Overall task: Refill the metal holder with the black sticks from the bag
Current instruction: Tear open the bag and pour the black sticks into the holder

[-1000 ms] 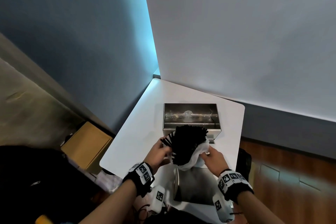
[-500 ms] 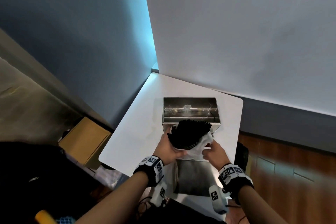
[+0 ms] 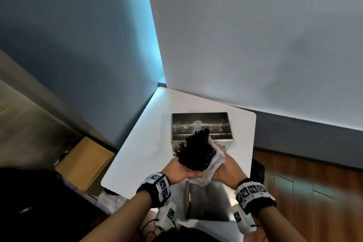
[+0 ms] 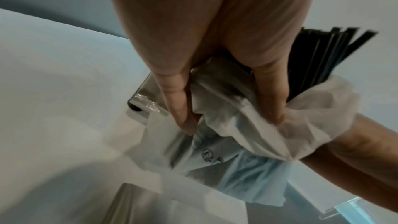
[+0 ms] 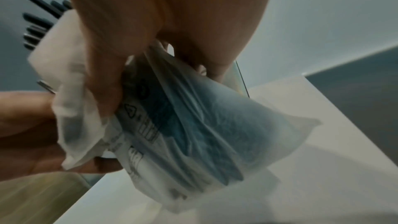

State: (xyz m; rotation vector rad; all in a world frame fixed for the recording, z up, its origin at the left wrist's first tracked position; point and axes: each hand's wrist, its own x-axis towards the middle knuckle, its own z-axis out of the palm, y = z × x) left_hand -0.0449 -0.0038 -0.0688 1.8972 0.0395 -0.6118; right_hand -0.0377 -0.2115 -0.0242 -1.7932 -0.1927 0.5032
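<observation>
Black sticks (image 3: 196, 151), from my head view, now fan out of the bag (image 3: 215, 165) with their tips leaning over the near rim of the metal holder (image 3: 200, 124), where half a second ago the bundle sat lower and just short of that rim; I read this as the pour being lined up, with no sticks in the holder yet as far as I can see. My left hand (image 3: 179, 171) cups the bundle from the near-left of the holder and my right hand (image 3: 228, 169) clasps the bag from the near-right; both have come forward since the earlier frames. The holder stands on the white worktop (image 3: 141, 143), its flat lid (image 3: 208, 202) lying nearer me than the holder. On the left wrist view, my left hand's fingers (image 4: 271, 94) curl round bag (image 4: 301, 125) and sticks (image 4: 323, 57) together, a closed grip on both. On the right wrist view, my right hand (image 5: 163, 28) has the gathered plastic of the bag (image 5: 204, 125) pinched tight, sticks (image 5: 41, 21) jutting past it away from the lid. Next, I judge, comes tipping the bundle into the holder without letting loose sticks splay over its rim.
</observation>
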